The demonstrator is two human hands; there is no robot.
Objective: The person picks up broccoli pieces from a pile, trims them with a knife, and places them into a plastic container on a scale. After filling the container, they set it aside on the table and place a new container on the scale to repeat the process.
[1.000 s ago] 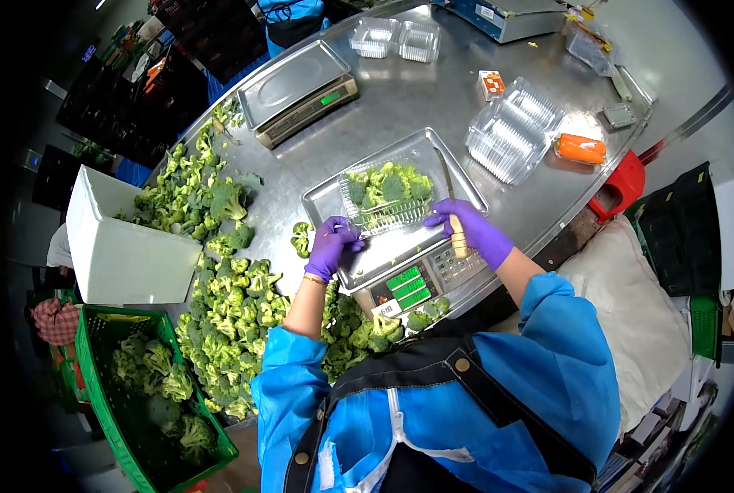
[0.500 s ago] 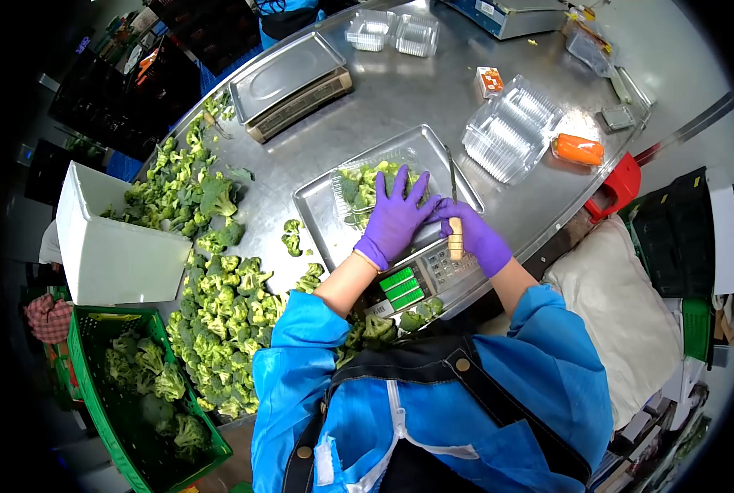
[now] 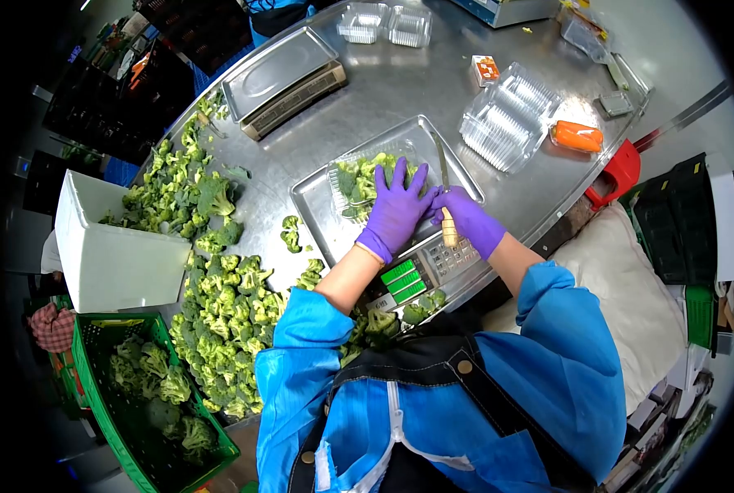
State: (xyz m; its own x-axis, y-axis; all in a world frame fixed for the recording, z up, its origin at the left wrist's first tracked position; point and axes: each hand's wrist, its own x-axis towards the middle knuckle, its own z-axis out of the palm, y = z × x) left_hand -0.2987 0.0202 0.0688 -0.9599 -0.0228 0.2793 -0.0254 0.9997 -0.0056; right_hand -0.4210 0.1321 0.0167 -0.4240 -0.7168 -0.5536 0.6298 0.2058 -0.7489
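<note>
Clear tub (image 3: 335, 191) w/ cut broccoli (image 3: 357, 174) sits on metal tray (image 3: 308, 212) atop front scale (image 3: 404, 281). L hand (image 3: 394, 215): fingers spread wide, pressed on the broccoli. R hand (image 3: 472, 223): fingers closed round knife (image 3: 449, 228), blade pointing to far side of desk (image 3: 400, 82), over tray.

Green crate (image 3: 108, 394), lower L, has a few broccoli pcs in it; white box (image 3: 120, 259) lies tilted, mouth at loose broccoli. Big broccoli heap (image 3: 223, 329) btwn crate & tray. Tub stack (image 3: 503, 127) R of tray, orange pack (image 3: 577, 136) just beside; spare tubs (image 3: 385, 25) & 2nd scale (image 3: 281, 82) at far side.

L hand hides part of tub; R fingertips hard to make out; crate bottom dark.
</note>
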